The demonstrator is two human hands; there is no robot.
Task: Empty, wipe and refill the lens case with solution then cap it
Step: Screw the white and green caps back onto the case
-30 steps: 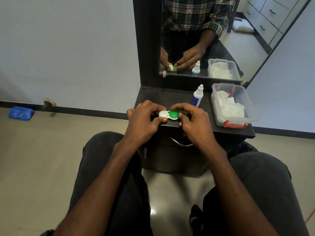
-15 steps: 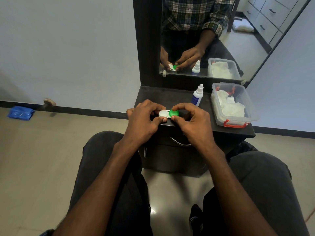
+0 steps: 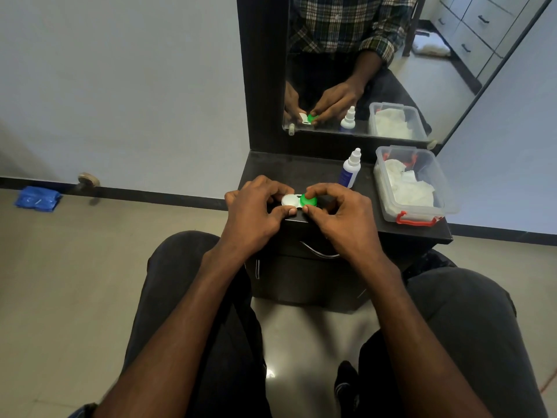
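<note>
A small lens case (image 3: 298,201) with one white cap (image 3: 288,200) and one green cap (image 3: 309,201) sits at the front edge of the dark dresser top (image 3: 289,173). My left hand (image 3: 256,212) pinches the white side of the case between thumb and fingers. My right hand (image 3: 340,215) grips the green cap with thumb and forefinger. A white solution bottle (image 3: 349,168) with a blue label stands upright just behind my right hand. Whether the green cap is loose I cannot tell.
A clear plastic box (image 3: 388,188) with red clips holds white tissues at the right end of the top. A mirror (image 3: 376,70) stands behind and reflects the hands. Drawers sit below the top, between my knees. A blue cloth (image 3: 37,199) lies on the floor at left.
My right fingers have turned around the green cap and its thumb has shifted toward the case's middle. The left hand and the case have stayed in place.
</note>
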